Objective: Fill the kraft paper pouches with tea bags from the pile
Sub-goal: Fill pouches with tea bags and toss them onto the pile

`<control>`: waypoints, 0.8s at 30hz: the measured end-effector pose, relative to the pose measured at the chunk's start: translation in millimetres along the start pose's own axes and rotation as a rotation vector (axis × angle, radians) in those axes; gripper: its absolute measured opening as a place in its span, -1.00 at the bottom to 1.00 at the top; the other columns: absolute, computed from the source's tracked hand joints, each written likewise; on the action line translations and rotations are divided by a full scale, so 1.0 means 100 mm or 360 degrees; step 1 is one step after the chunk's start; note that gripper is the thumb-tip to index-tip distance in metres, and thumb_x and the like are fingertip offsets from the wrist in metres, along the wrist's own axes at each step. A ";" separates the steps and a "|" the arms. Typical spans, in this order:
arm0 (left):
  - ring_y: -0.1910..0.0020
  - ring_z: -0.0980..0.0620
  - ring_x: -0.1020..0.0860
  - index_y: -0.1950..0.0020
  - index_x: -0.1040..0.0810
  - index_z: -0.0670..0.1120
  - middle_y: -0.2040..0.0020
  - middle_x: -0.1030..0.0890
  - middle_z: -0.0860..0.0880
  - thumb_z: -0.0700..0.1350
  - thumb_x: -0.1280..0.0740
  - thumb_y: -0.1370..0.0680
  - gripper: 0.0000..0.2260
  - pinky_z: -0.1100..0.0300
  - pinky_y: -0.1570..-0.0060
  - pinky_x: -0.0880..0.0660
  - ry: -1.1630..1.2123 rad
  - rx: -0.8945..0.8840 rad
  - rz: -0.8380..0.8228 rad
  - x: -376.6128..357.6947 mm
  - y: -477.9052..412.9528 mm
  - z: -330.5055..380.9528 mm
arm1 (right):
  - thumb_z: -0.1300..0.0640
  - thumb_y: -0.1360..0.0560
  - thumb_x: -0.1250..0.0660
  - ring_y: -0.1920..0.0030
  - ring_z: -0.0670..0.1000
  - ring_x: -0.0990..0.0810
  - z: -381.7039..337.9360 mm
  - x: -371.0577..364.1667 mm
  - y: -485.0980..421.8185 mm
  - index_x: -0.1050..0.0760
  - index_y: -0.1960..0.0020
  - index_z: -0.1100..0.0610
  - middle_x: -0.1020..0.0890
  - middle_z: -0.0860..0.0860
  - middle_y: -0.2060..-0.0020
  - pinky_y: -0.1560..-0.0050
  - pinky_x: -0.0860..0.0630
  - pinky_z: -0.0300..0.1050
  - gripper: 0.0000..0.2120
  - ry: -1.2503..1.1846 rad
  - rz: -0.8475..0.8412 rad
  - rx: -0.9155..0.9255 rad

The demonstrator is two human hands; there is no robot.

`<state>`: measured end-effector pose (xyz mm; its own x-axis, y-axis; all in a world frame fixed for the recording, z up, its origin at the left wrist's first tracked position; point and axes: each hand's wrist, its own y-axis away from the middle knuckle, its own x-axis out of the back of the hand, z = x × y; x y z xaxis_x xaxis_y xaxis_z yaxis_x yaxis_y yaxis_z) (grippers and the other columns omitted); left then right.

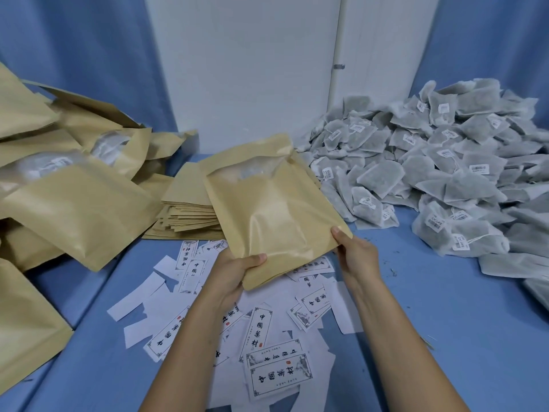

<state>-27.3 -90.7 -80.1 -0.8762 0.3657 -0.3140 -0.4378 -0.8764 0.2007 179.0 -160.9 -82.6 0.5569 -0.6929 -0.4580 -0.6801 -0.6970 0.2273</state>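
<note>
Pouch [273,209] clamped in left grip [234,275] and right grip [356,257], contents blurred behind window [252,173]

Printed white labels [261,331] loose on blue tablecloth [430,307]; blue curtains [89,55] beside white wall [246,69].

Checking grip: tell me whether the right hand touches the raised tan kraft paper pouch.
Touching. Head view: right hand pinches the tan kraft paper pouch at its near corner, thumb on top.
</note>
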 end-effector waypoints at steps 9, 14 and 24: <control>0.15 0.00 -0.67 -0.09 -0.54 -0.14 0.06 -0.69 -0.09 -0.38 -0.41 -0.41 -0.70 0.25 0.30 -0.56 -0.0021 -0.0026 0.0101 -0.01 0.01 0.03 | 0.34 -0.49 -0.36 0.31 -0.05 -0.68 -0.01 -0.04 0.01 -0.54 0.15 0.34 -0.69 0.10 0.31 0.27 -0.62 -0.24 -0.94 -0.0456 -0.0002 -0.0186; 0.16 0.02 -0.66 -0.08 -0.53 -0.12 0.06 -0.68 -0.07 -0.36 -0.42 -0.42 -0.71 0.25 0.34 -0.55 -0.0016 -0.0033 0.0137 0.02 0.02 0.07 | 0.36 -0.49 -0.34 0.30 -0.05 -0.66 -0.06 -0.04 0.00 -0.55 0.12 0.34 -0.67 0.13 0.25 0.20 -0.63 -0.23 -0.96 -0.0455 -0.0107 -0.0191; 0.09 -0.01 -0.64 -0.15 -0.52 -0.16 -0.01 -0.66 -0.11 -0.39 -0.39 -0.43 -0.68 0.22 0.24 -0.54 -0.0011 -0.0052 0.0117 -0.08 0.05 0.05 | 0.36 -0.48 -0.35 0.35 -0.07 -0.63 -0.05 -0.06 -0.01 -0.52 0.25 0.29 -0.66 0.05 0.38 0.22 -0.60 -0.27 -0.86 -0.0227 -0.0002 0.0002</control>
<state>-23.6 -96.5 -71.9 -0.9072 0.3019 -0.2931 -0.3653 -0.9108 0.1925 178.4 -156.7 -75.7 0.4842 -0.6586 -0.5760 -0.6800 -0.6976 0.2259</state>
